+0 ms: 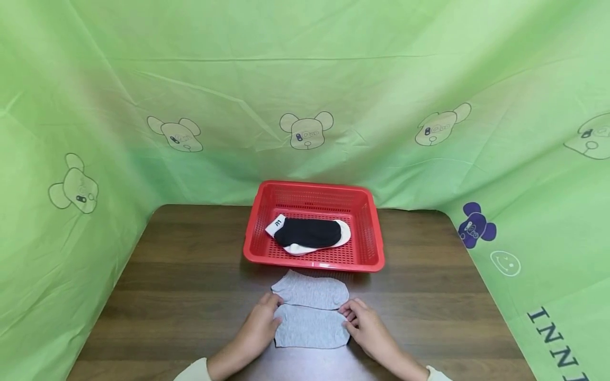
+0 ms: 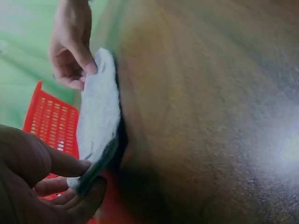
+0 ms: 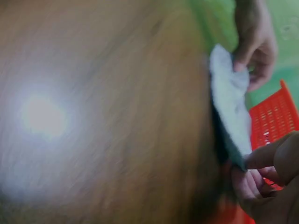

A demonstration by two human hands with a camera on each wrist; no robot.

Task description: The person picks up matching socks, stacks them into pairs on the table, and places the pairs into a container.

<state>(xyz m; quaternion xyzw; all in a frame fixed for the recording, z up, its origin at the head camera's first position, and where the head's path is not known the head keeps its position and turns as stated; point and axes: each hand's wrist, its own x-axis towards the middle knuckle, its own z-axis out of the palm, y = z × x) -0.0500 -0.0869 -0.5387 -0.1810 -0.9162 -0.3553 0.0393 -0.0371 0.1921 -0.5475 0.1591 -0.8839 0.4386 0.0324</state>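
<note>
Two light grey ankle socks lie one behind the other in the head view. My left hand (image 1: pixel 259 324) pinches the left end of the nearer grey sock (image 1: pixel 312 327) between thumb and fingers. At its other end, my right hand (image 1: pixel 369 329) grips it the same way. Both wrist views show this sock (image 2: pixel 99 112) stretched between the two hands, with a dark shadow along its lower edge. Just beyond it, the farther grey sock (image 1: pixel 312 291) lies flat on the wooden table (image 1: pixel 190 296), close to the fingertips of both hands.
Behind the socks stands a red plastic basket (image 1: pixel 374 233) with perforated walls. Inside it lie a black sock (image 1: pixel 310 233) and white ones (image 1: pixel 344 234), stacked together. A green printed cloth (image 1: pixel 229 69) hangs around the back and sides of the table.
</note>
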